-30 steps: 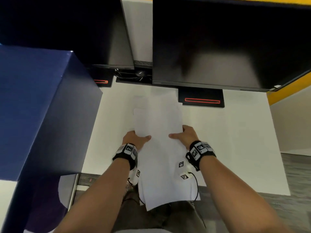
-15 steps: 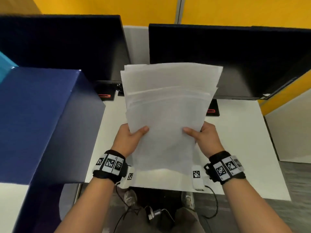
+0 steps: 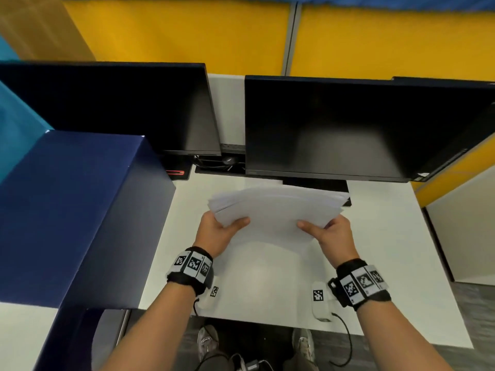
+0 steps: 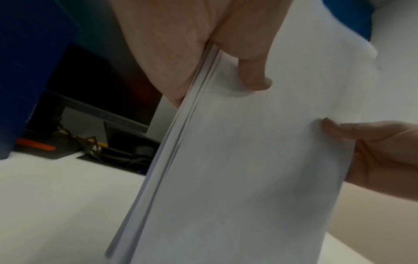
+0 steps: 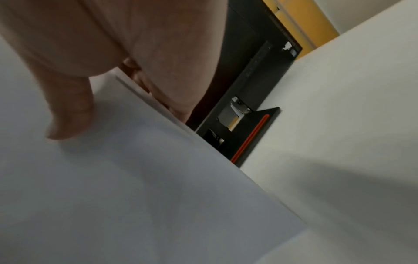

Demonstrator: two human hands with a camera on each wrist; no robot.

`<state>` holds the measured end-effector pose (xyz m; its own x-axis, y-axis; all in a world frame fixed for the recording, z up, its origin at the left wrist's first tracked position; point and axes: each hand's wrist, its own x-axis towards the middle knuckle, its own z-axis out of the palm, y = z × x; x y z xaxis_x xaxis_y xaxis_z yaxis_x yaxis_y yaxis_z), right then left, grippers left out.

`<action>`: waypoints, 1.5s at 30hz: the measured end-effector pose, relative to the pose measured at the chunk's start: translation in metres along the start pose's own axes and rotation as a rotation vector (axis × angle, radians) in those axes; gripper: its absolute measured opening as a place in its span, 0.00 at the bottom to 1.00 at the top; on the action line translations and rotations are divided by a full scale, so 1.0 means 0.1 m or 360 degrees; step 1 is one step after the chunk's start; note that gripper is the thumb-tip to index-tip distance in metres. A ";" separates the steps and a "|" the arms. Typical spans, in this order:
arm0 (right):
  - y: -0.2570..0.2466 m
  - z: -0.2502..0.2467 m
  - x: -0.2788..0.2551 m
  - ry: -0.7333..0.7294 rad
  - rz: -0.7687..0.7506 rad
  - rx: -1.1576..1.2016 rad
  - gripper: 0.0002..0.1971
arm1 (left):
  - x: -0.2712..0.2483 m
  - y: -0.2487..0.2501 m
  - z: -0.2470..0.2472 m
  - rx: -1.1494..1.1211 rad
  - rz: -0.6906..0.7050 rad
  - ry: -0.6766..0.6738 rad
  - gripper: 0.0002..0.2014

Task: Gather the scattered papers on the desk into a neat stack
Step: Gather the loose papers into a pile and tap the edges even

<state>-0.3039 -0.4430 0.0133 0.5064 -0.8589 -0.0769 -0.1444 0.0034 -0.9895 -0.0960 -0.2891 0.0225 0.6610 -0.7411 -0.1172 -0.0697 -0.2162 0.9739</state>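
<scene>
Both hands pinch one bundle of papers [image 3: 278, 210], thumbs on top and fingers under: the left hand [image 3: 214, 234] at the bundle's left edge, the right hand [image 3: 332, 236] at its right edge. The bundle is held above the middle of the white surface [image 3: 388, 250], tilted toward the far side and just in front of the right monitor [image 3: 348, 129]. The far edges are fanned and uneven, so the sheets are gathered but not yet squared. The likely trouble is that loosening the pinch to tap the edges lets a few sheets slide out, or that the fanned far edge catches the monitor's base and buckles. Counted: one bundle, sheet number too blurred to tell; two hands; two monitors, the left monitor [image 3: 107, 108] beside a blue box [image 3: 67, 210]; no loose sheet shows on the surface.
</scene>
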 end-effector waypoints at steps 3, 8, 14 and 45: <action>-0.01 0.07 0.02 0.0059 0.0025 -0.0023 0.12 | 0.03 -0.04 0.04 0.0028 -0.0051 0.0101 0.12; -0.28 0.02 0.03 0.0178 -0.0232 0.0061 0.11 | 0.07 0.25 0.00 0.0008 0.0164 0.0135 0.14; -0.18 -0.07 0.02 -0.0064 -0.0084 -0.0089 0.21 | 0.14 0.08 -0.07 0.0207 0.0052 -0.0096 0.16; -0.72 0.12 0.13 0.0572 -0.0247 0.0129 0.13 | 0.06 0.75 0.25 -0.0176 0.0291 0.0527 0.21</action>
<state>-0.2773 -0.4481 0.0817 0.1849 -0.9768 0.1076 -0.0151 -0.1123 -0.9936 -0.1165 -0.3258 0.0903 0.8518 -0.5118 0.1118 -0.1398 -0.0164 0.9900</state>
